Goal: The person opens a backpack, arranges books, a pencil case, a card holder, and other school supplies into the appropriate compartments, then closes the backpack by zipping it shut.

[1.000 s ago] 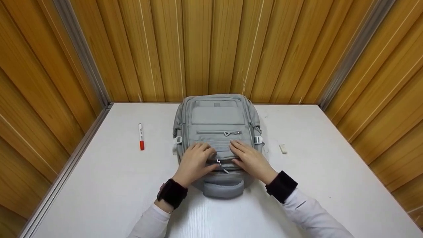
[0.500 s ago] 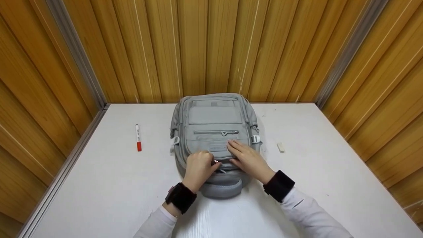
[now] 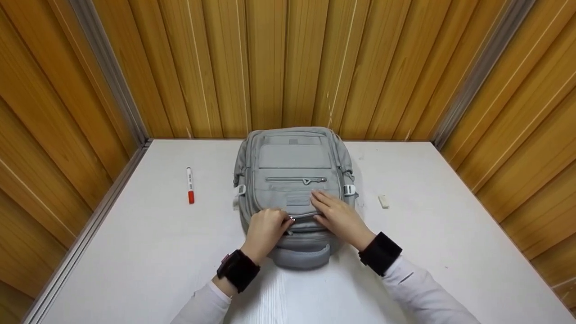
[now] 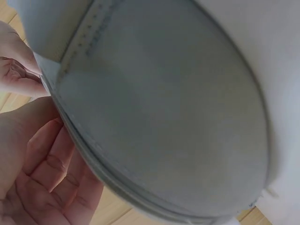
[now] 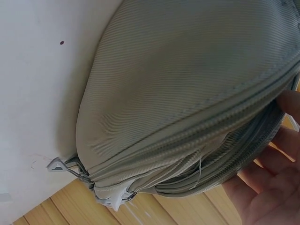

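Observation:
A grey backpack (image 3: 294,157) lies front side up on the white table, its carry handle (image 3: 302,258) towards me. My left hand (image 3: 264,229) pinches a zipper pull (image 3: 291,219) at the top edge of the front pocket. In the left wrist view its thumb and forefinger meet at the seam, the other fingers loosely curled. My right hand (image 3: 343,219) holds the pocket's edge on the right, fingers lying on the front panel and thumb at the opening. The right wrist view shows the pocket opening (image 5: 236,140) gaping beside that hand. What lies inside is hidden.
A white marker with a red cap (image 3: 190,185) lies on the table (image 3: 135,252) left of the backpack. To the right lies a small white eraser-like block (image 3: 383,201). Wood-patterned panels (image 3: 288,63) enclose the back and sides.
My left hand has closed from loosely bent fingers to a pinch on the zipper pull, then shifted slightly left with it. My right hand has stayed on the pocket's edge.

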{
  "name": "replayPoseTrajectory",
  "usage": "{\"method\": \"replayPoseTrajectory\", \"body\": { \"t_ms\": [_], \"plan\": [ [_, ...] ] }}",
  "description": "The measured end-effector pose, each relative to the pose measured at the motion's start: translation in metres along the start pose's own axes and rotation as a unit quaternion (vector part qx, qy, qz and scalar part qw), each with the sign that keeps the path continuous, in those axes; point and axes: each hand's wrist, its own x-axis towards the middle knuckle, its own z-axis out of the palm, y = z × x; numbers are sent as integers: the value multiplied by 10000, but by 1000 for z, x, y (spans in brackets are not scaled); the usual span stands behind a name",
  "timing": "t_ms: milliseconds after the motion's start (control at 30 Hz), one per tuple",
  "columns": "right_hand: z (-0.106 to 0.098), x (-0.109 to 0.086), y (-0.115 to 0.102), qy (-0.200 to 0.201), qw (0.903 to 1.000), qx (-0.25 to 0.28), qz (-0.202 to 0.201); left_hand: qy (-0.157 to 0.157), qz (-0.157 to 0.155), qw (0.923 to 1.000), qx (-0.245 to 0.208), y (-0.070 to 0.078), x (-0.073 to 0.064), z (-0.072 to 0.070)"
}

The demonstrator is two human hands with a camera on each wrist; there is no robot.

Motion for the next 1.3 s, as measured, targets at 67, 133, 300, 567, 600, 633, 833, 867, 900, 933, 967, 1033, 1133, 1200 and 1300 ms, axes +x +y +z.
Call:
{"method": "replayPoseTrajectory", "body": {
  "t_ms": [67, 133, 300, 567, 600, 633, 833, 867, 900, 933, 967, 1033, 1133, 1200, 1300],
  "plan": [
    [1, 0, 0, 41, 10000, -16, -59, 3, -34, 10000, -1, -4, -2, -2],
    [1, 0, 0, 83, 9999, -16, -96, -5, -54, 10000, 3, -8, -3, -5],
    [2, 0, 1, 105, 9999, 5, -65, -130, -104, 9997, -166, -18, -5, -14],
    [2, -1, 0, 93, 10000, 33, 11, -455, -430, 9966, -526, -36, -3, -30],
    [1, -1, -1, 88, 10000, 35, 23, -529, -494, 9956, -598, -38, -2, -32],
    [1, -1, -1, 83, 10000, 36, 32, -613, -561, 9943, -660, -41, -1, -35],
    [0, 0, -2, 39, 10000, -5, 34, -989, -986, 9858, -927, -62, 5, -49],
    [0, 0, -2, 36, 10000, -1, 32, -1049, -1036, 9844, -959, -66, 6, -51],
    [0, 0, -2, 39, 10000, 9, 28, -1104, -1075, 9832, -981, -69, 8, -53],
    [0, 0, -2, 54, 10000, 12, 21, -1165, -1112, 9818, -1006, -72, 9, -54],
    [0, 0, -2, 58, 10000, 26, 22, -1227, -1148, 9804, -1030, -74, 11, -56],
    [1, 0, -2, 69, 10000, 56, 22, -1302, -1155, 9796, -1001, -77, 14, -59],
    [1, 0, -1, 84, 9999, 78, 21, -1316, -1124, 9811, -860, -81, 19, -62],
    [1, -1, -1, 77, 9999, 92, 11, -1253, -1061, 9838, -715, -83, 23, -63],
    [1, -1, 0, 76, 9999, 112, -12, -1091, -1018, 9875, -502, -87, 28, -62]
  ]
}}
